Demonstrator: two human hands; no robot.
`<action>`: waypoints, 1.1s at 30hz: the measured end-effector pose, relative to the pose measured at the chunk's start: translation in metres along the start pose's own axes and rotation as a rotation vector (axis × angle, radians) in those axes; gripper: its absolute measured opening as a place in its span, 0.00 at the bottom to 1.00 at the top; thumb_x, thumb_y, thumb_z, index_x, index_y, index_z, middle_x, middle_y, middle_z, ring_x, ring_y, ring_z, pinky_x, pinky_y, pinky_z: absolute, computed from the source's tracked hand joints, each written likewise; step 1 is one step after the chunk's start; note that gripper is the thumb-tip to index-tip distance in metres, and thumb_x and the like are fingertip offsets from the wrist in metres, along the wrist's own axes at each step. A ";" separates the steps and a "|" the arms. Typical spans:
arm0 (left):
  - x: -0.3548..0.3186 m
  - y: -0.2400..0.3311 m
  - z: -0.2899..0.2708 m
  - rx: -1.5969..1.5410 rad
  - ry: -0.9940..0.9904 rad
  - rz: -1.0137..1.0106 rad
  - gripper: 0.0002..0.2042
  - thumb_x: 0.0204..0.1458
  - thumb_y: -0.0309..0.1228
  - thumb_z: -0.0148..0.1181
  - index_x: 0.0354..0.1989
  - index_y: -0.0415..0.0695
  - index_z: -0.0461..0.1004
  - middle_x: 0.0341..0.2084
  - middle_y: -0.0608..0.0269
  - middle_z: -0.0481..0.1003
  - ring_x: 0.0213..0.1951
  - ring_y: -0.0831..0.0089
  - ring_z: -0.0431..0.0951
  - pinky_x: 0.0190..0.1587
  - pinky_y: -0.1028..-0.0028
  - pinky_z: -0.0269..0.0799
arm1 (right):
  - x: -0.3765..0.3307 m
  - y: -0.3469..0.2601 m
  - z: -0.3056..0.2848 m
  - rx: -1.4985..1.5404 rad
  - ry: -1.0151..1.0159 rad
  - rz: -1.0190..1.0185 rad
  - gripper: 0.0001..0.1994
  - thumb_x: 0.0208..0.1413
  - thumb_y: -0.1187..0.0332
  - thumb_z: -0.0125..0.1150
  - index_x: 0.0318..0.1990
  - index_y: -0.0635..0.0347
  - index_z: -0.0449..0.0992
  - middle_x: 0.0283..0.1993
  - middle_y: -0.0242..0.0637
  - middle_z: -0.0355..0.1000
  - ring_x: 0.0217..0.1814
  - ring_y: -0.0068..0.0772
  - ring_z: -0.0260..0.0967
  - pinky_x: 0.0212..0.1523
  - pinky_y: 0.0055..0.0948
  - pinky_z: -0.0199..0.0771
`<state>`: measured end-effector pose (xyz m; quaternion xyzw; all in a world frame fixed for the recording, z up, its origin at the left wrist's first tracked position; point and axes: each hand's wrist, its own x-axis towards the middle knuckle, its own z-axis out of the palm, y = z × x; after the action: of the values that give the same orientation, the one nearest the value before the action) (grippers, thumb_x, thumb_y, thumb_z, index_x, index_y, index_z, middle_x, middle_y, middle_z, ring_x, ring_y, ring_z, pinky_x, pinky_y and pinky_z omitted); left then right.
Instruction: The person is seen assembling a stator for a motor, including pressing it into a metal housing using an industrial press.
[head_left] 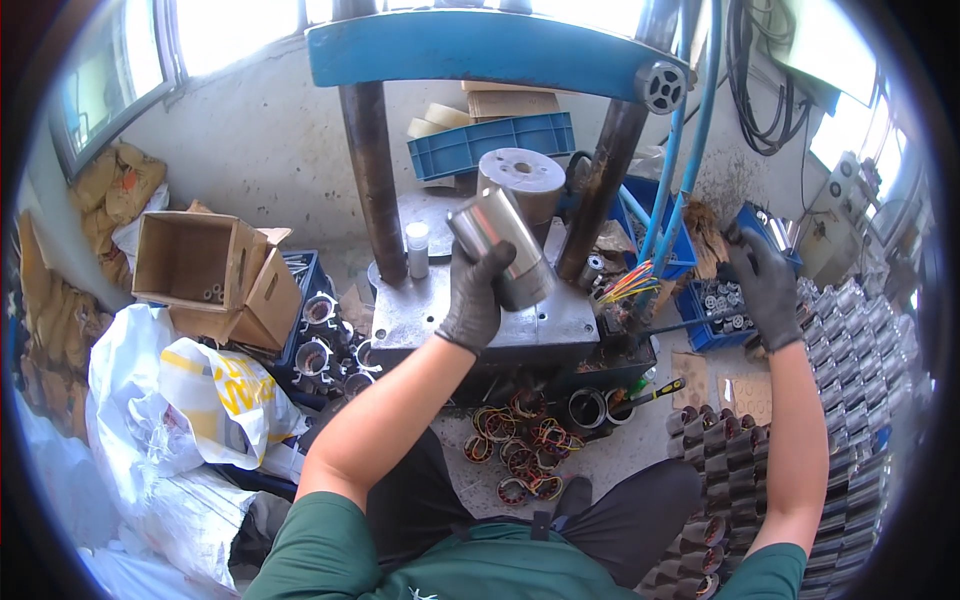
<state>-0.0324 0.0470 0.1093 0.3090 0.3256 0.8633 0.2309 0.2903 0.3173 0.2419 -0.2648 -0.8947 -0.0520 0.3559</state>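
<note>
A shiny metal cylinder point(503, 248) hangs tilted above the steel bed plate point(410, 315) of a press. My left hand point(474, 300), in a dark glove, is wrapped round its side, thumb across the front. Behind it on the press stands a thick round metal block point(522, 172) with holes in its top. A small pale upright cylinder point(417, 250) stands on the plate beside the left pillar. Out to the right, my gloved right hand point(766, 295) is raised with fingers apart and nothing visible in them, near a blue bin of small metal parts point(722, 312).
Two dark pillars point(372, 180) and a blue crossbeam point(480, 48) frame the press. Wound stators with coloured wires point(520, 455) lie on the floor between my legs. Stacked metal cylinders point(850, 340) crowd the right; a cardboard box point(200, 262) and white sacks point(150, 400) fill the left.
</note>
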 end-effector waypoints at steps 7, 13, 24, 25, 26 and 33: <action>-0.027 -0.018 -0.045 -0.212 0.114 -0.323 0.40 0.53 0.45 0.77 0.71 0.43 0.65 0.53 0.55 0.77 0.57 0.58 0.82 0.62 0.54 0.81 | -0.118 -0.043 -0.038 -0.071 -0.029 -0.491 0.18 0.59 0.68 0.74 0.54 0.61 0.78 0.39 0.50 0.81 0.38 0.51 0.80 0.43 0.50 0.79; -0.025 -0.018 -0.046 -0.240 0.093 -0.261 0.48 0.46 0.47 0.83 0.72 0.40 0.61 0.54 0.52 0.75 0.57 0.58 0.80 0.60 0.53 0.83 | -0.126 -0.146 -0.024 0.082 -0.337 -0.289 0.26 0.52 0.69 0.77 0.58 0.64 0.77 0.49 0.54 0.80 0.52 0.59 0.79 0.54 0.52 0.78; -0.019 -0.013 -0.050 -0.251 0.046 -0.215 0.45 0.48 0.47 0.82 0.71 0.39 0.65 0.55 0.54 0.77 0.57 0.61 0.81 0.61 0.60 0.81 | -0.035 -0.245 0.159 0.650 -0.555 -0.046 0.56 0.48 0.57 0.87 0.79 0.64 0.54 0.68 0.54 0.73 0.70 0.49 0.75 0.70 0.46 0.76; -0.018 -0.012 -0.051 -0.233 0.065 -0.215 0.46 0.47 0.47 0.82 0.71 0.39 0.65 0.55 0.54 0.77 0.58 0.61 0.81 0.62 0.60 0.80 | -0.032 -0.251 0.170 0.641 -0.544 -0.053 0.58 0.47 0.54 0.88 0.78 0.67 0.52 0.67 0.56 0.74 0.69 0.49 0.76 0.69 0.45 0.77; -0.017 -0.012 -0.052 -0.221 0.085 -0.208 0.46 0.47 0.46 0.83 0.71 0.40 0.65 0.56 0.54 0.77 0.58 0.61 0.81 0.63 0.60 0.80 | -0.029 -0.255 0.179 0.623 -0.530 -0.063 0.61 0.46 0.51 0.89 0.78 0.69 0.50 0.66 0.57 0.75 0.69 0.50 0.77 0.68 0.44 0.77; -0.008 -0.006 -0.063 -0.053 0.227 -0.137 0.43 0.44 0.28 0.85 0.68 0.40 0.65 0.56 0.56 0.77 0.57 0.63 0.81 0.63 0.64 0.81 | -0.032 -0.285 0.212 0.635 -0.351 -0.259 0.56 0.49 0.59 0.85 0.77 0.68 0.48 0.62 0.54 0.76 0.61 0.49 0.81 0.63 0.43 0.81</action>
<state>-0.0683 0.0201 0.0646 0.1801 0.3470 0.8833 0.2588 0.0352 0.1198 0.0912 -0.0308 -0.9396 0.2294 0.2522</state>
